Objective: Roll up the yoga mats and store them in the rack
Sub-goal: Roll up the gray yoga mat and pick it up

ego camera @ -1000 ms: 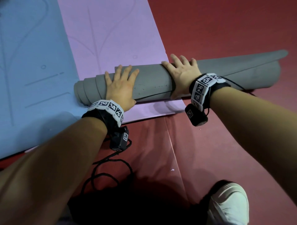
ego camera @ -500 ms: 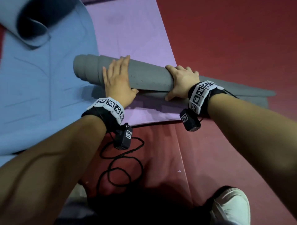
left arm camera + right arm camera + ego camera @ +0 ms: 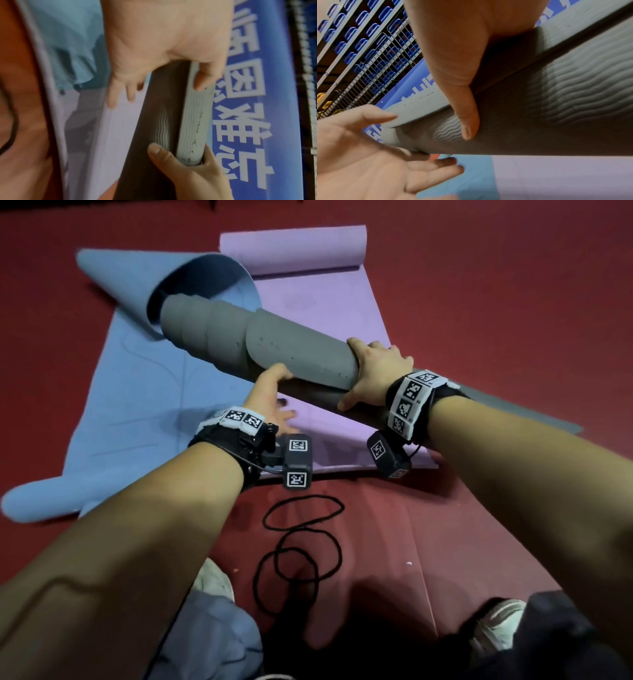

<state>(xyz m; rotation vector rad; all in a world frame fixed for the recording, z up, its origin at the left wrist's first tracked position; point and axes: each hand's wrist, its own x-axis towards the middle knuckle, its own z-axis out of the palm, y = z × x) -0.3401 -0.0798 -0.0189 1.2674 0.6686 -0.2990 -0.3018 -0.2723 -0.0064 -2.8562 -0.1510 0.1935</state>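
1. R hand [image 3: 375,374]: wrapped over top of rolled grey mat [image 3: 260,347], fingers over far side, thumb [image 3: 467,121] pressed flat on near underside. Firm grasp.
2. L hand [image 3: 270,397]: under the roll, palm up, fingers spread and fairly straight; thumb tip touches roll's near edge. Supporting, not clenched.
3. Grey mat: rolled to a tube, held clear of floor, tilted w/ far-left end higher. Layers telescoped at far-left end, stepped, not flush. Outer face smooth w/ small specks; inner face has wavy ribbed texture (wrist views). Loose tail trails right behind R wrist.
4. Below roll: purple mat [image 3: 322,292] flat on red floor [image 3: 513,285], far end curled up.
5. Blue mat [image 3: 137,392] beside it on left, overlapping edge; far corner curled into a cone around grey roll's tip.
6. Black cord [image 3: 301,542] looped on floor near L wrist.
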